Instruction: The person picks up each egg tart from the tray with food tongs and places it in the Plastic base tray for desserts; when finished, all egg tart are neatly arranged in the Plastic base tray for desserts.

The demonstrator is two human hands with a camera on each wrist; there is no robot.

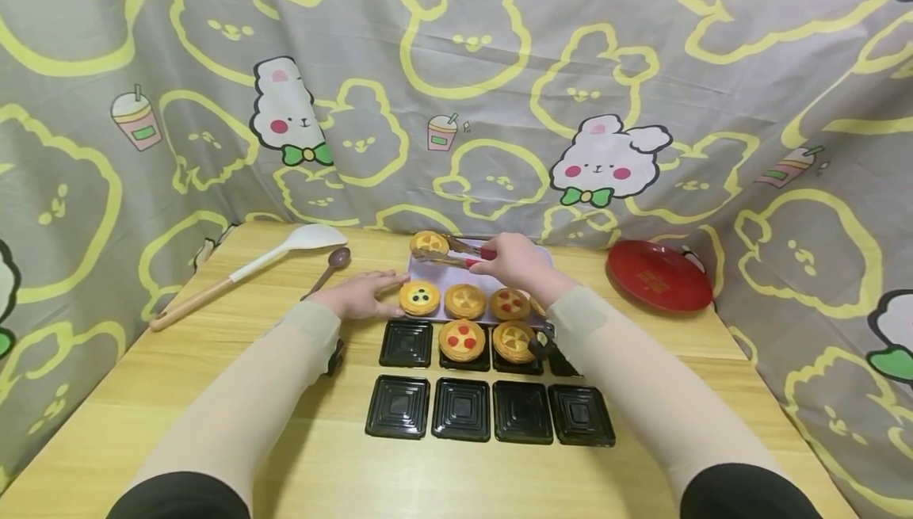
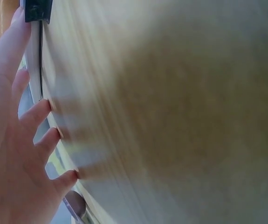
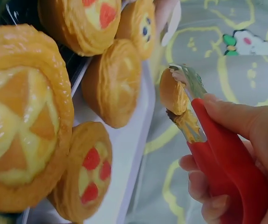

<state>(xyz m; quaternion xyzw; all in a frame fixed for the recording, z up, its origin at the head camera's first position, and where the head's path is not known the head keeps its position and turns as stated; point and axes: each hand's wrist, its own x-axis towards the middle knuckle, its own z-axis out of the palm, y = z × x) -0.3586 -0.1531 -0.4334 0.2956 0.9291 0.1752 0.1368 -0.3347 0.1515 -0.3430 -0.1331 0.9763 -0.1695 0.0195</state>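
My right hand (image 1: 519,260) holds red-handled metal tongs (image 3: 236,172) over the back of a lavender tray (image 1: 474,275). Between the tongs' tips, at the tray's back left corner, is a tart (image 1: 429,244) with orange pieces. Fingers spread, my left hand (image 1: 360,295) lies by the tray's left edge, close to a blueberry tart (image 1: 419,298). An orange-topped tart (image 1: 465,301) and a red-topped tart (image 1: 509,304) stand along the tray's front, another partly hidden by my right wrist. Another red-topped tart (image 1: 462,341) and an orange-pieced tart (image 1: 513,342) sit on black square bases.
Several bare black square bases (image 1: 397,406) are lined up before the tray. A white ladle (image 1: 314,237) with a wooden handle and a small brown spoon (image 1: 338,258) lie left. At right a red plate (image 1: 659,276) leans near the patterned curtain (image 1: 471,51).
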